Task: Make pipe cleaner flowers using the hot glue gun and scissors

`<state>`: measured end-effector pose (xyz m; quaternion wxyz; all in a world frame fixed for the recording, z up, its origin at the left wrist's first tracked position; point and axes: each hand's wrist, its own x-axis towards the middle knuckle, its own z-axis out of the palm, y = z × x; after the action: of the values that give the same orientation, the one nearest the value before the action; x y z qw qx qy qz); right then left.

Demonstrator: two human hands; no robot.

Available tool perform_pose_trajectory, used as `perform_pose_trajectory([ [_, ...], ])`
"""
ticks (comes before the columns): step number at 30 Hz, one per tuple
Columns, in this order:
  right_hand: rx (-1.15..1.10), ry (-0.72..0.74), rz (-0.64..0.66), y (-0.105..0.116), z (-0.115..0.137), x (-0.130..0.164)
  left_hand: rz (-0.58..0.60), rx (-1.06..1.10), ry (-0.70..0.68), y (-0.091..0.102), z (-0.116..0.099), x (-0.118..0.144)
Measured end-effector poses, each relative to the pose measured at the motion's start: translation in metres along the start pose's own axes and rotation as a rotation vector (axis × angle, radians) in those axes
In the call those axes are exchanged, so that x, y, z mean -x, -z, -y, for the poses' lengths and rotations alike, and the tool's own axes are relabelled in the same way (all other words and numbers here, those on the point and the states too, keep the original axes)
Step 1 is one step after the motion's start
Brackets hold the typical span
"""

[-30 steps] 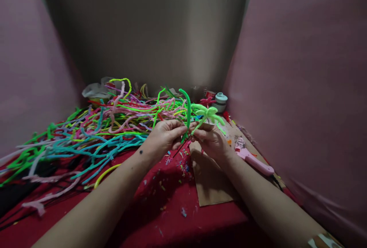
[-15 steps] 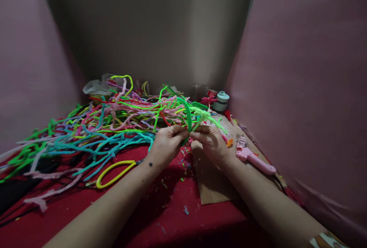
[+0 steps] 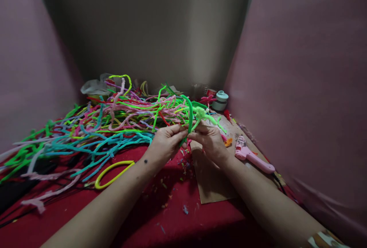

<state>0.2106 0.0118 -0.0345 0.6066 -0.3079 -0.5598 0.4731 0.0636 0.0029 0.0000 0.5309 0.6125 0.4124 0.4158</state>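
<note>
Green pipe cleaner (image 3: 189, 114) is pinched at its lower end between both hands, held just above the red bench (image 3: 172, 209) in front of the pipe-cleaner pile (image 3: 100, 125). Left hand (image 3: 166, 144) and right hand (image 3: 210, 142) are closed on it, fingertips nearly touching. Vs. 1 s ago, the light-green leaf cluster (image 3: 202, 115) has been drawn down and in toward the stem, so wrapping/twisting appears under way. Pink glue gun (image 3: 252, 158) lies beside the cardboard (image 3: 212, 186), untouched. No readable writing or brand seen.
</note>
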Motion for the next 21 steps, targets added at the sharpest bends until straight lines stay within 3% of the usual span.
perform_pose_trajectory([
  [3,-0.063,-0.034,0.075,0.001,-0.001,0.001,0.03,0.051,0.051,0.001,0.003,-0.002],
  [10,-0.103,-0.052,0.104,0.004,-0.007,-0.001,0.071,0.027,0.037,0.001,0.015,-0.004],
  [14,-0.146,-0.079,0.016,0.0,-0.006,0.0,-0.056,-0.049,-0.014,-0.006,0.011,0.0],
  [17,-0.174,-0.105,-0.034,-0.001,-0.007,0.001,-0.173,-0.276,-0.201,-0.01,0.01,0.005],
  [21,-0.154,-0.107,-0.042,0.002,-0.009,0.0,-0.198,-0.755,-0.411,-0.011,0.018,0.01],
])
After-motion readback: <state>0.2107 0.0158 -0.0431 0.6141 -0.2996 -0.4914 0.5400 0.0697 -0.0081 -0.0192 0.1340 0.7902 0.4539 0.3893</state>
